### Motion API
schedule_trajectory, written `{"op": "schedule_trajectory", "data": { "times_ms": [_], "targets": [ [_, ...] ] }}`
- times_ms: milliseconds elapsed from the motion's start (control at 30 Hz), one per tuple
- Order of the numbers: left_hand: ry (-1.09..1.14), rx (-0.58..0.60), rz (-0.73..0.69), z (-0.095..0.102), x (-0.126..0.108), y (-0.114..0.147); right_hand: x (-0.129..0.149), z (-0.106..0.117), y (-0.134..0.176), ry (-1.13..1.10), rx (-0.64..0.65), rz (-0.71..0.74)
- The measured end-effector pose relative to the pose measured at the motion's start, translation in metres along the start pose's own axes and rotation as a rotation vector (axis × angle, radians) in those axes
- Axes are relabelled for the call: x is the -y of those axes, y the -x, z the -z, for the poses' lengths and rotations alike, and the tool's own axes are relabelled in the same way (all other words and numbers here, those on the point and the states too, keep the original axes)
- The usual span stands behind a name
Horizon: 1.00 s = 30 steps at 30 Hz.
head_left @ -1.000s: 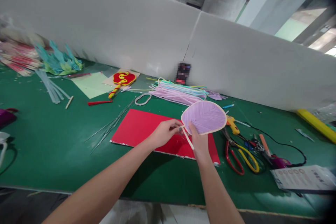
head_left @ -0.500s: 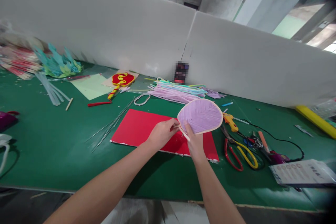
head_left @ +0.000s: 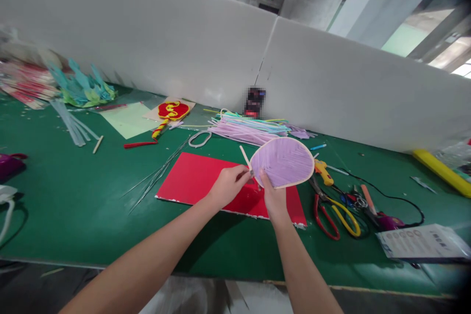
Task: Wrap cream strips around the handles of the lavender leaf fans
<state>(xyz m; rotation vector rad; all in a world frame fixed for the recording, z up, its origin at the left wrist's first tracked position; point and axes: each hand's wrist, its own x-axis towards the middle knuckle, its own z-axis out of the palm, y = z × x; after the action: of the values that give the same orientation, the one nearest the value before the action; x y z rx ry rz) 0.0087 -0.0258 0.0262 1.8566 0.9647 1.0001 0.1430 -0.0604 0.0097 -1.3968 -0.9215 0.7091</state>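
Note:
My right hand (head_left: 274, 197) grips a lilac oval fan (head_left: 283, 162) at its lower left end, thumb lying on the front. The fan looks covered in slanting rows of pipe cleaners, with a cream rim. My left hand (head_left: 230, 184) is closed in a pinch at the fan's left end, on a thin cream strip (head_left: 246, 158) that sticks up and to the left. How the strip meets the rim is hidden by the fingertips. Under both hands lies a red board (head_left: 195, 176) with ragged white edges.
Behind the board lie bundled pipe cleaners (head_left: 243, 130) and a red-and-yellow fan (head_left: 172, 111). Thin wires (head_left: 158, 171) are to the left. Right of the board are pliers (head_left: 334, 211), a yellow glue gun (head_left: 324, 172) with its cord, and a white packet (head_left: 423, 241). A pale partition (head_left: 147, 39) stands behind.
The cream strip, which pointed down to the right below the fan, now points up to the left from my left fingertips. My right hand still holds the fan in nearly the same place.

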Motion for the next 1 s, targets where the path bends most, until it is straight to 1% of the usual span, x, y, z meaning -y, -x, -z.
{"op": "schedule_trajectory", "data": {
  "times_ms": [67,200,300,400,533,600,667,767,833,933,1000],
  "targets": [
    [0.169,0.024,0.093,0.000,-0.001,-0.002,0.002,-0.001,0.001,-0.004,0.000,0.007],
    [0.568,0.135,0.313,0.001,-0.001,-0.005,0.005,-0.002,0.003,-0.059,0.008,0.011],
    [0.748,0.204,0.437,0.004,0.000,-0.006,0.005,-0.002,0.004,-0.111,0.018,0.018],
    [0.870,0.297,0.539,0.008,0.002,-0.006,0.005,-0.001,0.005,-0.133,0.040,0.030],
    [0.957,0.443,0.650,0.015,0.004,-0.005,0.006,0.000,0.006,-0.186,0.090,0.019],
    [0.981,0.498,0.667,0.018,0.004,-0.004,0.007,-0.001,0.006,-0.214,0.108,0.008],
    [1.000,0.520,0.638,0.018,0.004,-0.003,0.006,-0.002,0.006,-0.230,0.114,0.006],
    [1.016,0.472,0.553,0.013,0.002,-0.003,0.004,-0.003,0.003,-0.308,0.158,-0.010],
    [0.999,0.393,0.503,0.010,0.002,-0.004,0.002,-0.004,0.000,-0.384,0.226,-0.045],
    [0.849,0.178,0.403,0.008,0.002,-0.009,0.002,-0.003,-0.005,-0.429,0.290,-0.128],
    [0.630,0.002,0.297,0.012,0.001,-0.011,0.004,-0.002,-0.007,-0.412,0.303,-0.181]
  ]
}}
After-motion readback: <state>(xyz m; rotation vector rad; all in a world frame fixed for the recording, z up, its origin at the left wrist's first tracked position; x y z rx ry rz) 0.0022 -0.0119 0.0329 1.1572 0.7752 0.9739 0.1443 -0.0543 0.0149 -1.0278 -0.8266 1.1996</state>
